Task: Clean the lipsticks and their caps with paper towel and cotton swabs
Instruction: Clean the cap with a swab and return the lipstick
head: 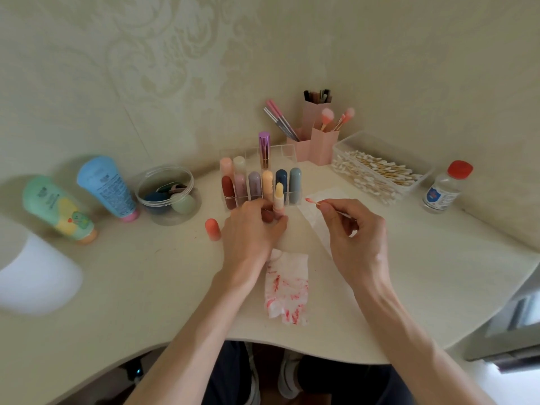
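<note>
Both hands are busy: the left hand (pixel 252 229) grips an uncapped pale lipstick (pixel 279 194) upright just before the rack (pixel 285 153), and the right hand (pixel 356 226) pinches a red-tipped swab (pixel 314 202) beside it. A coral cap (pixel 212 229) stands left of them. A stained towel (pixel 287 287) lies on the worktop (pixel 146 287) between the wrists.

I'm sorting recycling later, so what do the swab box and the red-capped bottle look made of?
Swab box: probably clear, slightly frosted plastic; the swabs show through its walls. Red-capped bottle: transparent body, plastic or glass, unclear which; cap looks opaque red plastic.
</note>
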Tool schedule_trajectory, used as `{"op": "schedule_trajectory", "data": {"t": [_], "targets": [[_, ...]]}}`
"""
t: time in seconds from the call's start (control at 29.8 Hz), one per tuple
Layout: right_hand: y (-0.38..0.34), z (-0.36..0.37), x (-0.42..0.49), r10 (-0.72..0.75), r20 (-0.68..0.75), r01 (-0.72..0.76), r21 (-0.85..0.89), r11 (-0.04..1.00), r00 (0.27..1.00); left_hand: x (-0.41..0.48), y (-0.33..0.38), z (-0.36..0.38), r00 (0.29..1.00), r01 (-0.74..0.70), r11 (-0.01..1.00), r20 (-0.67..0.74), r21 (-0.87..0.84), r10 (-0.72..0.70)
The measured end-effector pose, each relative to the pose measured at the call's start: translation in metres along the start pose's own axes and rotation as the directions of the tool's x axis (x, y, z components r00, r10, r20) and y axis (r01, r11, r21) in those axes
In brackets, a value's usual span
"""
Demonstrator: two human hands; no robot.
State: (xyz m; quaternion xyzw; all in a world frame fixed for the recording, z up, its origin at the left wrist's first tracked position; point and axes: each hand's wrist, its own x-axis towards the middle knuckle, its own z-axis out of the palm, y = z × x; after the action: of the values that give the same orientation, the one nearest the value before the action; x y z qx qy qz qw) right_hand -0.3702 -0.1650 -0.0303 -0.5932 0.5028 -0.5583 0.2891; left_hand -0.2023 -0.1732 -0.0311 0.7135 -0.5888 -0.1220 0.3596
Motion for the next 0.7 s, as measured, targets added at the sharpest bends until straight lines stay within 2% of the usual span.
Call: {"op": "schedule_trajectory", "data": {"t": [0.17,0.3,0.4,0.5,0.6,0.7], "targets": [[-0.001,0.0,-0.001,-0.016,-0.002,0.016,0.014,1.0,1.0,-0.001,-0.005,-0.003,1.0,-0.002,0.999,-0.004,-0.044,0.002],[-0.002,0.001,-0.002,-0.014,0.018,0.014,0.022,1.0,1.0,-0.01,-0.009,-0.014,0.997,-0.038,0.998,-0.071,-0.058,0.034],[-0.002,0.003,-0.004,-0.035,0.084,0.035,0.0,0.999,0.996,-0.019,-0.012,-0.033,0.972,-0.152,0.988,-0.18,-0.007,0.148],[-0.001,0.004,-0.007,-0.054,0.136,0.056,-0.015,0.998,0.989,-0.023,-0.028,-0.059,0.931,-0.238,0.961,-0.249,0.138,0.267],[-0.003,0.005,-0.008,-0.063,0.163,0.065,-0.009,0.998,0.985,-0.022,-0.058,-0.079,0.938,-0.264,0.921,-0.147,0.287,0.315],[-0.005,0.006,-0.01,-0.101,0.221,0.104,-0.005,0.995,0.97,-0.022,-0.077,-0.084,0.953,-0.276,0.913,-0.037,0.299,0.301]]}}
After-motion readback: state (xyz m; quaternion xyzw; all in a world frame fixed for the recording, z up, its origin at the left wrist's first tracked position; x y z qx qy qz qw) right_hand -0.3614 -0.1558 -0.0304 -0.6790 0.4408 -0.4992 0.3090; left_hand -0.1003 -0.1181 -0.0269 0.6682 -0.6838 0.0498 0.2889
